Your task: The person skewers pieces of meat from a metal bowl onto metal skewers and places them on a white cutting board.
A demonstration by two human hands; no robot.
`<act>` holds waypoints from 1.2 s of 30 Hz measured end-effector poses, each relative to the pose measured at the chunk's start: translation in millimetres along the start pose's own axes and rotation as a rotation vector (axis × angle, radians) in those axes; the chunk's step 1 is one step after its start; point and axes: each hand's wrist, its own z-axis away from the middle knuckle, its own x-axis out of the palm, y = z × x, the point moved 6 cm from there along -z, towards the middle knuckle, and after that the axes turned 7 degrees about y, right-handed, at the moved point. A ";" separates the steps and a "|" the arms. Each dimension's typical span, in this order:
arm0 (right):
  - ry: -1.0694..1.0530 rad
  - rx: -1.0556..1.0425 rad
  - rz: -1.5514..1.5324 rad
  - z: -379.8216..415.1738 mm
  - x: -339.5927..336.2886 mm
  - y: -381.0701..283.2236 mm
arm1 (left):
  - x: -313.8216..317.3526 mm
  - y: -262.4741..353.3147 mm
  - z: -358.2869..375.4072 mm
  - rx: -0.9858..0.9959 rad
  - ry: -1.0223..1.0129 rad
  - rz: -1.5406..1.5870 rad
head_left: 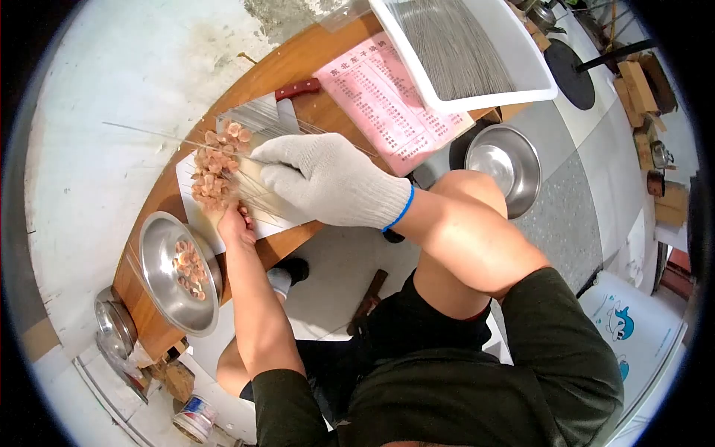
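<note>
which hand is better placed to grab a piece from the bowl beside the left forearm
Left, I'd judge: the bare left hand is close to that bowl, while the gloved right hand is farther off, with a skewer at its fingertips.

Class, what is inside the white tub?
Many thin grey skewers lie in the tub; whatever is beneath them is covered and cannot be seen.
</note>
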 end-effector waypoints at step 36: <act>-0.005 -0.132 0.068 -0.8 6.2 2.1 | -13.3 -8.8 -38.6 -0.003 -0.022 -0.079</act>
